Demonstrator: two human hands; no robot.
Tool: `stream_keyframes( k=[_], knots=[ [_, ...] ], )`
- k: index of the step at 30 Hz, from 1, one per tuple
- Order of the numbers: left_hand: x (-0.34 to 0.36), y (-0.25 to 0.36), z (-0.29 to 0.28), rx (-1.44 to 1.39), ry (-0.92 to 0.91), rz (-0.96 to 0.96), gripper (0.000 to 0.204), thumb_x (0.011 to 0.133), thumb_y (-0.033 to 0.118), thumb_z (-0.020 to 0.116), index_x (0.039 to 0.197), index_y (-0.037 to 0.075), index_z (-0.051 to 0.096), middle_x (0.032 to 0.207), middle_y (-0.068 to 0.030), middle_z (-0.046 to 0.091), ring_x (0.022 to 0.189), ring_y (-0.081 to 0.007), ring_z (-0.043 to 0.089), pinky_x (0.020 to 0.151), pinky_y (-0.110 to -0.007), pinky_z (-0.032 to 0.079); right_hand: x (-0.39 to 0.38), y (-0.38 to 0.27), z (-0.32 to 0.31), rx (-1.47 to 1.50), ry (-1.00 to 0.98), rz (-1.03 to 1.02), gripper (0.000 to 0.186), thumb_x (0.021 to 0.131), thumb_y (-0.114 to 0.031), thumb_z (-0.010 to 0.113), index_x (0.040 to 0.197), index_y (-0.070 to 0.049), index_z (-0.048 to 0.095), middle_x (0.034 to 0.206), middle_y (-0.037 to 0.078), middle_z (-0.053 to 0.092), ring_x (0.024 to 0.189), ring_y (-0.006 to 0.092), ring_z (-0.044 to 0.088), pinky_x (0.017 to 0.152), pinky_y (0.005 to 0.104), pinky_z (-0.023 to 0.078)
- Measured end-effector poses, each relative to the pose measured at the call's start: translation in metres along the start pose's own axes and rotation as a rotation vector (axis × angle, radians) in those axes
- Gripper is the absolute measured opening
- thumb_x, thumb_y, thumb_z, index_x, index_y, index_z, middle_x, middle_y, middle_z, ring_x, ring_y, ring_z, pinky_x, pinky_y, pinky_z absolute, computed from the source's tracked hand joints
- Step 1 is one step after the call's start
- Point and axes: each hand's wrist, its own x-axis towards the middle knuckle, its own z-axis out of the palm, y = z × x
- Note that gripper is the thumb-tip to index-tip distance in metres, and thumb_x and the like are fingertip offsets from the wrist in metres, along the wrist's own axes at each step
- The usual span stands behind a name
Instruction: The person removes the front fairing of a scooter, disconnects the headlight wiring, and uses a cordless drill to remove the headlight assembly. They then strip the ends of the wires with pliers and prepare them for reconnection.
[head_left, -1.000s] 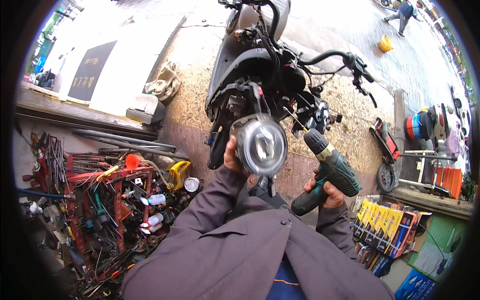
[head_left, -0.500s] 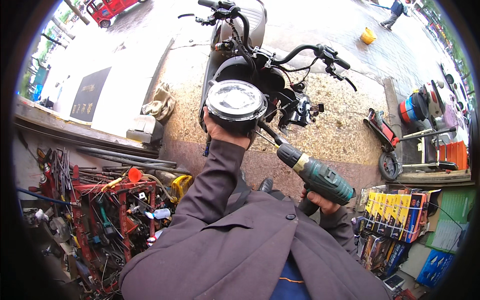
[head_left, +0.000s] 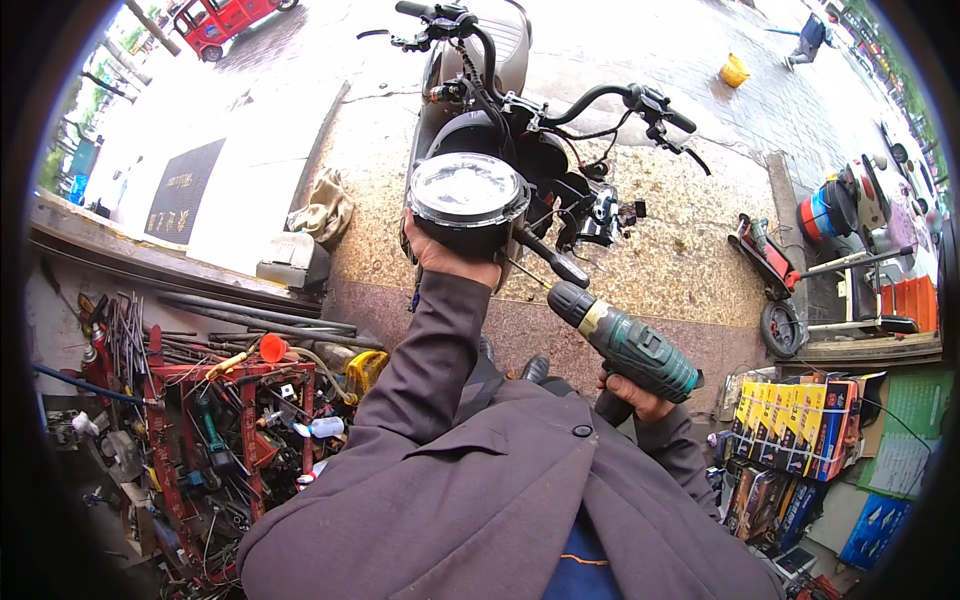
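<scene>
Headlamp held up, drill angled toward it

Left hand (head_left: 452, 258) is closed around the underside of a round black headlamp with a clear glass lens and chrome rim (head_left: 468, 192), gripping its dark housing from below. The lamp sits just in front of the scooter's stripped front end, its lens facing up toward the camera, so the round face reads almost flat-on.

Right hand (head_left: 632, 395) is wrapped tight around the handle of a green and black cordless drill with a yellow collar (head_left: 622, 342). The drill's long axis runs diagonally, from the hand at lower right up to the upper left; its thin metal bit (head_left: 524, 275) points at the lower edge of the headlamp and ends just beside the left wrist.

Behind them stands a dark scooter with bare black handlebars and exposed wiring (head_left: 520, 120) on speckled stone paving. At lower left, a red metal tool rack crowded with wrenches and screwdrivers (head_left: 215, 420). At lower right, yellow and blue cardboard boxes (head_left: 800, 420) stand in a row. Both forearms wear grey-brown cloth sleeves.
</scene>
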Motion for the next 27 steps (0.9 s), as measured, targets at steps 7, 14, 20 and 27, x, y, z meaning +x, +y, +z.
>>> stream_keyframes(
  k=[7, 14, 20, 27],
  knots=[
    [0.002, -0.006, 0.003, 0.038, 0.032, 0.103, 0.078, 0.078, 0.075, 0.041, 0.135, 0.023, 0.052, 0.138, -0.0047, 0.052, 0.121, -0.0335, 0.050, 0.094, -0.053, 0.044, 0.001, 0.024, 0.001, 0.031, -0.002, -0.111, 0.038, 0.085, -0.011, 0.076, 0.119, -0.005, 0.060, 0.106, 0.005, 0.066, 0.094, 0.0158, 0.062, 0.085, 0.0316, 0.050],
    [0.006, -0.015, 0.003, 0.028, 0.089, 0.154, 0.079, 0.078, 0.076, 0.042, 0.138, 0.024, 0.049, 0.141, -0.0055, 0.049, 0.125, -0.0340, 0.048, 0.098, -0.055, 0.042, 0.001, 0.029, 0.003, -0.103, -0.005, -0.195, 0.038, 0.085, -0.011, 0.075, 0.119, -0.006, 0.060, 0.106, 0.006, 0.066, 0.095, 0.0161, 0.062, 0.085, 0.0324, 0.050],
    [0.008, -0.020, 0.006, 0.048, 0.143, 0.159, 0.080, 0.077, 0.076, 0.043, 0.139, 0.025, 0.049, 0.142, -0.0051, 0.048, 0.125, -0.0336, 0.047, 0.097, -0.055, 0.042, 0.007, 0.016, 0.010, -0.282, 0.088, -0.292, 0.025, 0.081, -0.014, 0.077, 0.102, -0.005, 0.068, 0.086, 0.005, 0.070, 0.076, 0.0175, 0.067, 0.072, 0.0314, 0.054],
    [0.009, -0.025, 0.004, 0.066, 0.182, 0.148, 0.082, 0.076, 0.079, 0.044, 0.139, 0.026, 0.048, 0.142, -0.0053, 0.049, 0.123, -0.0336, 0.049, 0.095, -0.055, 0.044, 0.009, 0.003, 0.009, -0.535, 0.091, -0.418, 0.021, 0.077, -0.016, 0.077, 0.093, -0.005, 0.070, 0.080, 0.009, 0.070, 0.071, 0.0237, 0.068, 0.068, 0.0335, 0.054]
  ],
)
